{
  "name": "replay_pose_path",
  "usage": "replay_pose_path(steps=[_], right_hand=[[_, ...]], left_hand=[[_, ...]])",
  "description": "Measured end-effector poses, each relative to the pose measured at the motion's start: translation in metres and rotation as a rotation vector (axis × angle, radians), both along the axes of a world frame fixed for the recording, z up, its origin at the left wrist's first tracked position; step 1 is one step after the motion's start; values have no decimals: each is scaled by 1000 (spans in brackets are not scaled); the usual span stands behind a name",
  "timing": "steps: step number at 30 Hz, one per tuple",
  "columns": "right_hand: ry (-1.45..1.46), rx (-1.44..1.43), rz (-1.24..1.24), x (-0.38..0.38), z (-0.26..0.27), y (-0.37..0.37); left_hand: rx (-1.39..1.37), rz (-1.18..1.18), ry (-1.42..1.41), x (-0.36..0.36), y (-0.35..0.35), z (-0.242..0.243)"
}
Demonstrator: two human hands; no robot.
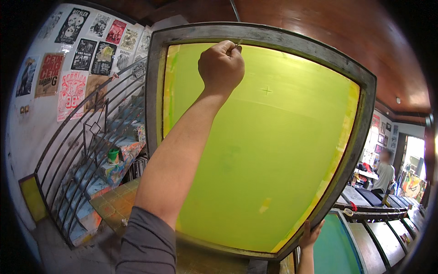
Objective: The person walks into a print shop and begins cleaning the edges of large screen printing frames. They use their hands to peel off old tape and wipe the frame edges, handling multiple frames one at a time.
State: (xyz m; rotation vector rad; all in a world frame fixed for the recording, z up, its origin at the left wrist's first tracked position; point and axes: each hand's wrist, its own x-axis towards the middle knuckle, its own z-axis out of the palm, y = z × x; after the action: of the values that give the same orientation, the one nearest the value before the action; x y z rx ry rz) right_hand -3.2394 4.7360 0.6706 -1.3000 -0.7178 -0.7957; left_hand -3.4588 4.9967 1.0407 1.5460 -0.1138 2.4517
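A large screen-printing frame [368, 102] with yellow-green mesh [260, 144] stands tilted before me. Small cross marks show on the mesh, with a pale patch lower down. My left hand [222, 65] is raised at the mesh's top edge, its fingers pinching a small thin item [240, 42] too indistinct to name. At the frame's lower right edge, my right hand [309, 234] grips the wood, thumb and fingers partly visible. A dark grey sleeve covers my left upper arm.
Left are a curved metal stair railing [65, 137], painted steps, a green container [113, 156] and posters [82, 51]. At lower right lie a teal screen [333, 243] and a row of flat printing boards [386, 239], with a tape roll [348, 212]. A person [385, 174] stands farther back.
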Motion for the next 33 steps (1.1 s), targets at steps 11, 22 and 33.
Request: replay_pose_path(steps=[11, 22, 33], right_hand=[[59, -24, 36, 3, 3, 5], [25, -75, -29, 17, -2, 4], [70, -121, -83, 22, 0, 4]], left_hand=[[13, 143, -2, -11, 55, -28], [2, 150, 9, -48, 99, -60], [-69, 228, 45, -78, 130, -118]])
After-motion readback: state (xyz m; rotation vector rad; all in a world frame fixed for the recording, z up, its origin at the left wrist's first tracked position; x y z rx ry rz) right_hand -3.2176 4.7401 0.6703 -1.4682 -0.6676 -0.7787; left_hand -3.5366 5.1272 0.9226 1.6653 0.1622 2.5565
